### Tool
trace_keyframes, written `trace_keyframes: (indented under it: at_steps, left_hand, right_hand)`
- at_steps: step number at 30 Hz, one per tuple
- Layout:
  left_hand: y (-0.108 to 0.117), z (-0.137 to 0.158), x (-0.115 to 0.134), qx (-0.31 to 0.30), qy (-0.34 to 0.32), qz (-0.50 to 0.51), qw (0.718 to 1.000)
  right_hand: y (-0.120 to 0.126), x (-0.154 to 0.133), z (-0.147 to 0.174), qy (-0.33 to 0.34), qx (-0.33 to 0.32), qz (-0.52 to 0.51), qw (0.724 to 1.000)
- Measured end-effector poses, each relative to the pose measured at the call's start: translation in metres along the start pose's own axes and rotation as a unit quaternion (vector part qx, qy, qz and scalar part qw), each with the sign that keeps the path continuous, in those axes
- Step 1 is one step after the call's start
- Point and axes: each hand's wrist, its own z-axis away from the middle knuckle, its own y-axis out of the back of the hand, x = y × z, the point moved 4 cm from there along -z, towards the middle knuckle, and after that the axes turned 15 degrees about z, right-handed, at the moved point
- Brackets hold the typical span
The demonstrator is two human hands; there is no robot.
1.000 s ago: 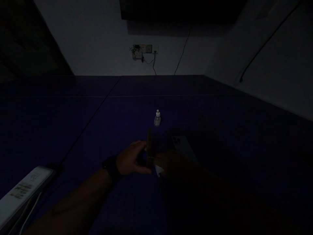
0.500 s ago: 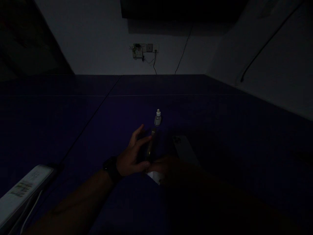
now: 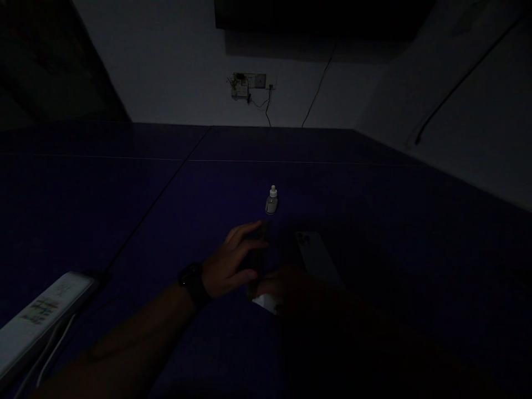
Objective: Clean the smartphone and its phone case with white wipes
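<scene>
From where I stand, the room is very dim. A slim dark item (image 3: 258,258) lies between the person's two hands, over the purple surface (image 3: 199,343) and just nearer than the dropper bottle (image 3: 271,204); what it is, I cannot tell. The left hand (image 3: 228,263) has its fingers spread and reaching over the far part, the thumb apart from them near the left edge. Whether that grip bears any weight is not clear. The right hand (image 3: 285,282), deep in shadow, seems closed on a white scrap (image 3: 266,302) at the near end.

The item looks stiff and thin, probably light, and perhaps slippery if its faces are smooth. I'd take it by its two long edges, fingers on one side and thumb on the other. The scrap looks limp and soft, easily pinched.

The item's long axis runs away from the person, far end leaning slightly right, towards the bottle; I can't say which end is its top. A phone (image 3: 318,255) lies beyond the right hand, camera end away from the person.
</scene>
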Motion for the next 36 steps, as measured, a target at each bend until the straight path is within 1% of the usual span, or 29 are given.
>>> trace_keyframes:
  at_steps: [4,6,9,12,16,23,27,29,30,34,36]
  left_hand:
    - [-0.003,0.0,-0.008,-0.056,-0.002,-0.006,0.998]
    - [-0.004,0.001,-0.012,-0.07,-0.01,-0.011,0.997]
    - [-0.005,0.002,-0.015,-0.068,-0.024,-0.024,0.997]
    - [-0.006,0.003,-0.016,-0.062,-0.032,-0.027,0.997]
    - [-0.007,0.004,-0.017,-0.062,-0.035,-0.02,0.997]
    - [-0.008,0.005,-0.017,-0.058,-0.026,-0.011,0.998]
    - [-0.008,0.006,-0.019,-0.054,-0.022,-0.016,0.998]
    - [-0.008,0.007,-0.02,-0.053,-0.022,-0.016,0.998]
    - [-0.008,0.007,-0.02,-0.053,-0.024,-0.015,0.998]
    - [-0.009,0.006,-0.02,-0.055,-0.032,-0.005,0.998]
    - [-0.009,0.006,-0.019,-0.056,-0.031,-0.005,0.998]
  right_hand:
    - [-0.005,0.002,0.0,0.008,-0.026,0.061,0.998]
    - [-0.004,0.001,0.0,0.013,-0.046,0.095,0.994]
    - [0.003,0.002,0.0,-0.028,-0.067,0.145,0.987]
    - [0.009,0.004,0.0,-0.08,-0.057,0.171,0.98]
    - [0.008,0.004,0.0,-0.097,-0.024,0.196,0.975]
    - [-0.001,-0.002,-0.002,-0.07,-0.012,0.227,0.971]
    - [-0.007,-0.014,-0.004,0.005,-0.052,0.229,0.972]
    - [-0.006,-0.017,-0.004,0.016,-0.073,0.231,0.97]
    - [-0.004,-0.016,-0.004,0.004,-0.076,0.233,0.97]
    - [0.005,-0.003,-0.004,-0.097,-0.054,0.252,0.961]
    - [0.005,0.0,-0.003,-0.108,-0.052,0.256,0.959]
